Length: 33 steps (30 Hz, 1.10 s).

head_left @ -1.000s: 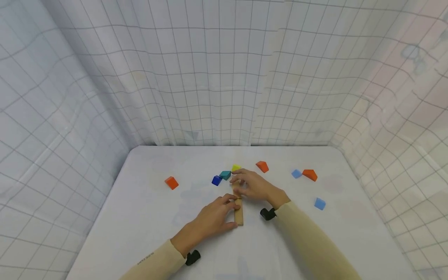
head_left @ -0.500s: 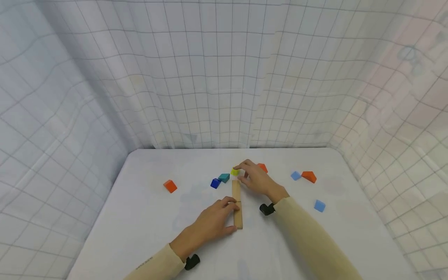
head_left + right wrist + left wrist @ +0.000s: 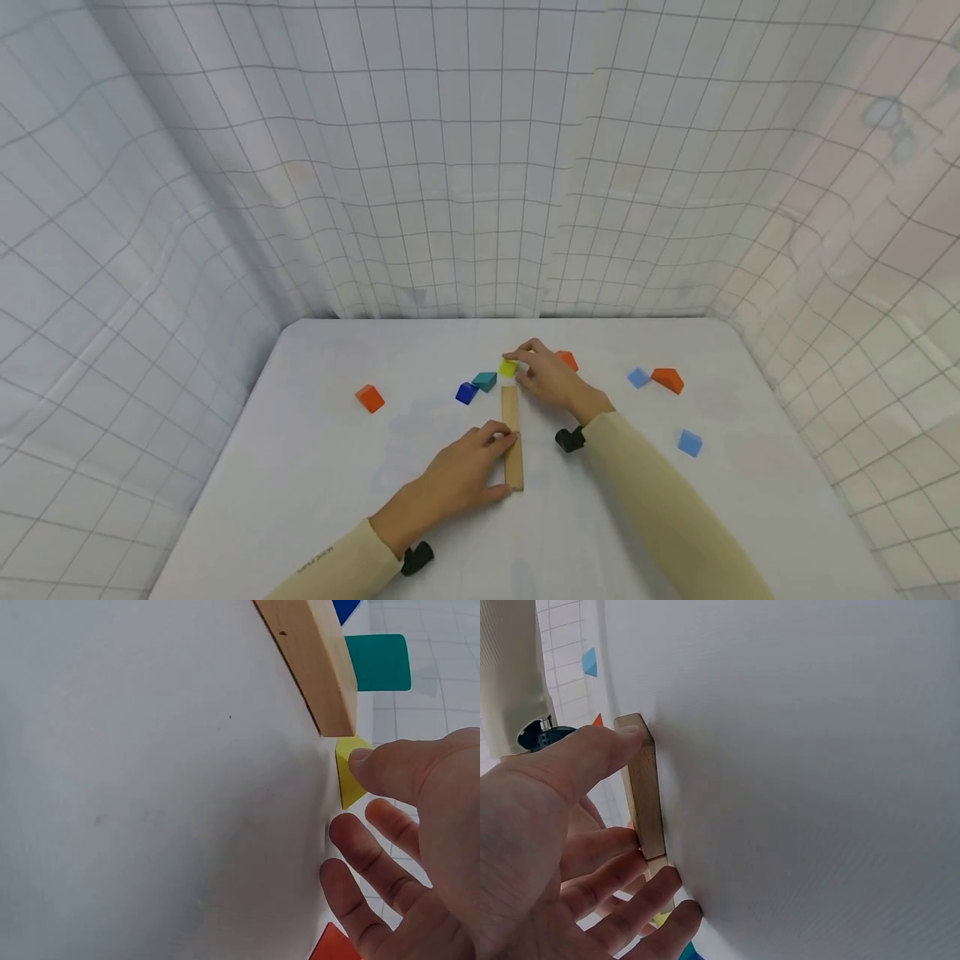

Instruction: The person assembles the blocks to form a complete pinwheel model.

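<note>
Two wooden blocks lie end to end in the middle of the white table. My left hand (image 3: 467,471) holds the near wooden block (image 3: 643,795), thumb at its near end and fingers by the joint. The far wooden block (image 3: 510,406) extends away from it. My right hand (image 3: 551,377) is at the yellow block (image 3: 348,772) just beyond the far end. In the right wrist view the thumb overlaps the yellow block, while the other fingers are spread apart from it. Whether the thumb touches it, I cannot tell.
Left of the yellow block lie a teal block (image 3: 485,381) and a dark blue block (image 3: 467,392). An orange-red block (image 3: 370,397) lies farther left. Another red block (image 3: 567,360) sits behind my right hand. To the right are a red block (image 3: 667,380) and two light blue blocks (image 3: 690,442).
My right hand has left the far wooden block and moved away from me to the yellow block. My left hand has stayed on the near wooden block.
</note>
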Tool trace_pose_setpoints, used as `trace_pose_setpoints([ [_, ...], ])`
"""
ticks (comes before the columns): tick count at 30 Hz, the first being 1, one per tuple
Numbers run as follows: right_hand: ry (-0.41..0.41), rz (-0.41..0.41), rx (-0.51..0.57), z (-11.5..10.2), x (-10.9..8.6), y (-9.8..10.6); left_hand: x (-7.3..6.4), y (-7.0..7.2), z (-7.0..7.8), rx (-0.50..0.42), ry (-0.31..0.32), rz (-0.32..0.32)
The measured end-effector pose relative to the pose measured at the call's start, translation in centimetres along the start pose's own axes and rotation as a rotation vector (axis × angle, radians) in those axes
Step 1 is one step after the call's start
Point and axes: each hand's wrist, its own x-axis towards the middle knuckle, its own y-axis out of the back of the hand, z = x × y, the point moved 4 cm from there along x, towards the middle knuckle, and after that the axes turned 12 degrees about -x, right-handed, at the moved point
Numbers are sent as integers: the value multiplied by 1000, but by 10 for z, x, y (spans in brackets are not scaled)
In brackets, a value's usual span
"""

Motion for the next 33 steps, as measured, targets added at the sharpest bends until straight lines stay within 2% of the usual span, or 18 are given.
trace_pose_setpoints([
  [16,20,-34,0,0,9,-3,0,4,-1,-21,5,-17],
  [33,19,50,7,4,6,-9,-3,2,1,3,8,-12],
])
